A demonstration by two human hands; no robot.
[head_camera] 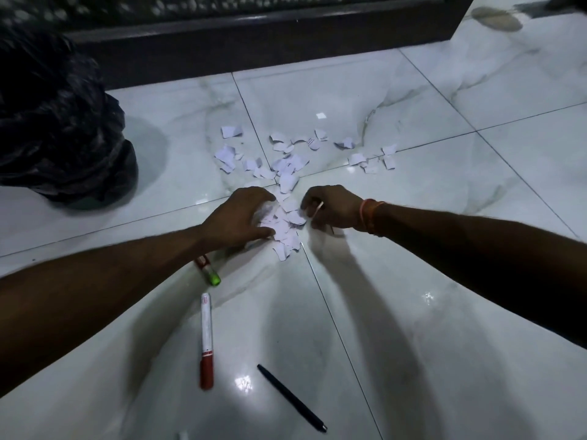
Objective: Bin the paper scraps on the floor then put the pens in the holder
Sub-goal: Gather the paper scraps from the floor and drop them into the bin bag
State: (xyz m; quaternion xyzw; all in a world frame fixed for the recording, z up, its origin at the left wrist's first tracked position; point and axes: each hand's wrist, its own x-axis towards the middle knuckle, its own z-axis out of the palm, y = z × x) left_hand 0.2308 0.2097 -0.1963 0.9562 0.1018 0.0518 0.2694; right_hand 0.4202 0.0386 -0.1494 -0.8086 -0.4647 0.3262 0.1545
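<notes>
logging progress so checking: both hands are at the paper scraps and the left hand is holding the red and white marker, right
Not quite. The head view shows the red and white marker lying on the floor beside the black pen, not in the left hand. The left hand and right hand are both at the paper scraps.

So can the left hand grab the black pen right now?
Probably yes. The black pen lies bare on the floor, nearer the person than the left hand. But that hand is cupped round the paper scraps, so it must let go first.
</notes>
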